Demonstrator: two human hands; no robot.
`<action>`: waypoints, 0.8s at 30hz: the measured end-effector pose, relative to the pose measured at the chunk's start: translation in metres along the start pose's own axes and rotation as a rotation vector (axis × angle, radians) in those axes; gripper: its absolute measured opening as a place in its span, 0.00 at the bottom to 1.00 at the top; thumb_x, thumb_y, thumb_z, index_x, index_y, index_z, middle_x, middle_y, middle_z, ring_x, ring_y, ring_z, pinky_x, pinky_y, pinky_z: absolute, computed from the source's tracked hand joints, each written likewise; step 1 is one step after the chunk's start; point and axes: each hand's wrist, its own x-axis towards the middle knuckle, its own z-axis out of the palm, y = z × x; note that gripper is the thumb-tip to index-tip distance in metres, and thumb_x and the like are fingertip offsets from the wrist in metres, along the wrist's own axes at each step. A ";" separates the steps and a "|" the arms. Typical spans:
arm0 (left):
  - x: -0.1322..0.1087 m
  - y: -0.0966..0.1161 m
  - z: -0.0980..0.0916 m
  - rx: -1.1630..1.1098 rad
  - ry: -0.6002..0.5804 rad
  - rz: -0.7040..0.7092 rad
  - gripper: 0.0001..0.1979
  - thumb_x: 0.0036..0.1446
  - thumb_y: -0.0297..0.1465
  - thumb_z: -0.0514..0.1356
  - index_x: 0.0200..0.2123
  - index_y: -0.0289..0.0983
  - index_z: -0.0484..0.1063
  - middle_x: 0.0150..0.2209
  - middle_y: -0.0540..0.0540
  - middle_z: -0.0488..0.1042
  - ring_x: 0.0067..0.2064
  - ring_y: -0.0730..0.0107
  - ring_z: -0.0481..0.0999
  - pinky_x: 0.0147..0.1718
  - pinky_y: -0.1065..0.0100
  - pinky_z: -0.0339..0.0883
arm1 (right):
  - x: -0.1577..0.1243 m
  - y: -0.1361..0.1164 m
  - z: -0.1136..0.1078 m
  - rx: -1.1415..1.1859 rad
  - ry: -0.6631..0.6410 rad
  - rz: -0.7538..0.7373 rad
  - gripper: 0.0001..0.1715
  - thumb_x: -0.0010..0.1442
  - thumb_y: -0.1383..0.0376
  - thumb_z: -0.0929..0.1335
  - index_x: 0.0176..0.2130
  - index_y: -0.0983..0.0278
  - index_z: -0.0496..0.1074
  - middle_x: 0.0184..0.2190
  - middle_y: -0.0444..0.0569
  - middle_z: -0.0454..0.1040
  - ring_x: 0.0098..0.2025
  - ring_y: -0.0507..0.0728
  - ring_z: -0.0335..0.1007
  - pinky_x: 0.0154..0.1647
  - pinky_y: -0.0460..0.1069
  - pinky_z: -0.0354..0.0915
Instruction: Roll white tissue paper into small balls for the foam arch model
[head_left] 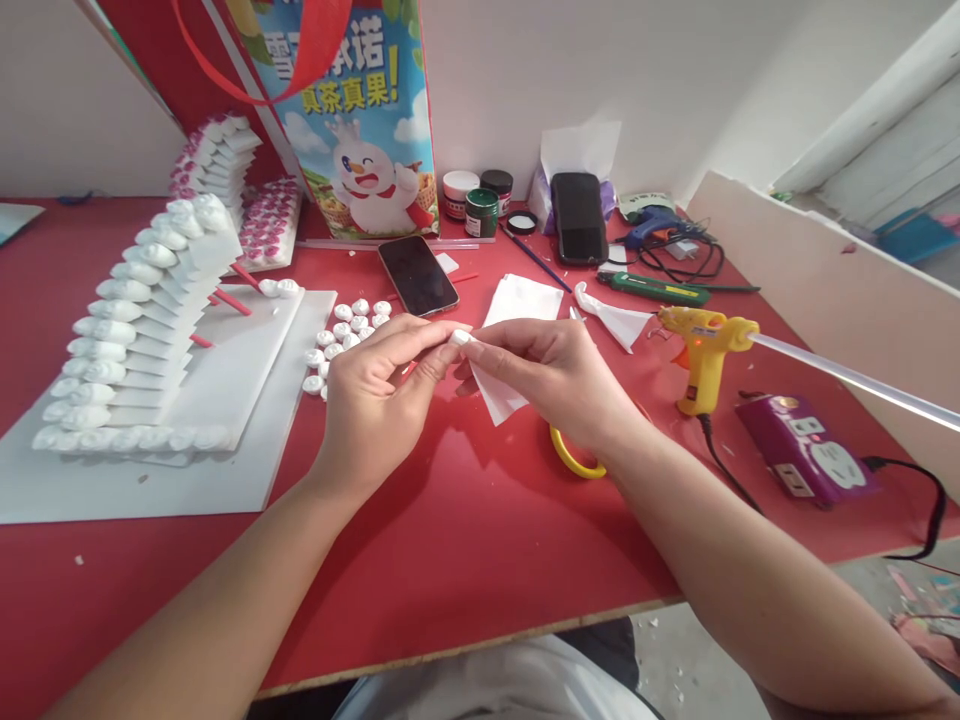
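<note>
Between my two hands, above the middle of the red table, is a small white rolled rosette (461, 338). My left hand (386, 385) pinches it from the left with thumb and fingers. My right hand (536, 365) pinches it from the other side. White paper sheets (523, 298) lie just behind my right hand, and a white strip (499, 398) shows below its fingers; whether it joins the rosette is hidden. Several finished white rosettes (343, 330) lie beside my left hand, partly covered by it. Yellow-handled scissors (576, 458) lie partly under my right wrist.
At left, a white stepped model (169, 300) edged with rosettes stands on white boards (225, 490). Behind are a phone (418, 275), paint jars (481, 212), a black device (579, 218) and a printed bag (360, 130). At right are a yellow glue gun (703, 355) and a purple power box (806, 450).
</note>
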 end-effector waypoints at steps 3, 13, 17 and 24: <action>0.000 -0.002 0.000 0.027 0.001 0.051 0.08 0.66 0.30 0.62 0.43 0.42 0.84 0.38 0.47 0.81 0.40 0.66 0.79 0.42 0.66 0.75 | 0.000 0.000 -0.002 0.081 -0.063 0.066 0.23 0.59 0.48 0.75 0.32 0.65 0.78 0.27 0.46 0.74 0.33 0.54 0.71 0.33 0.48 0.65; -0.001 -0.006 0.003 -0.140 0.009 -0.106 0.07 0.63 0.33 0.66 0.41 0.42 0.85 0.39 0.48 0.83 0.40 0.64 0.81 0.41 0.64 0.77 | 0.004 0.004 -0.005 0.162 -0.238 0.070 0.29 0.61 0.43 0.72 0.29 0.64 0.67 0.25 0.38 0.55 0.26 0.47 0.47 0.25 0.46 0.48; -0.002 -0.007 0.003 -0.195 0.033 -0.178 0.07 0.62 0.35 0.68 0.42 0.43 0.85 0.40 0.48 0.83 0.39 0.65 0.80 0.40 0.64 0.77 | 0.004 0.005 -0.004 0.153 -0.250 0.062 0.29 0.62 0.43 0.71 0.28 0.63 0.64 0.25 0.38 0.56 0.26 0.47 0.47 0.24 0.46 0.46; -0.001 -0.004 0.002 -0.193 0.026 -0.154 0.06 0.62 0.33 0.68 0.40 0.43 0.86 0.37 0.49 0.82 0.38 0.67 0.79 0.40 0.66 0.75 | 0.005 0.003 0.000 0.431 -0.165 0.270 0.24 0.63 0.47 0.71 0.32 0.65 0.69 0.27 0.42 0.62 0.25 0.47 0.44 0.23 0.47 0.45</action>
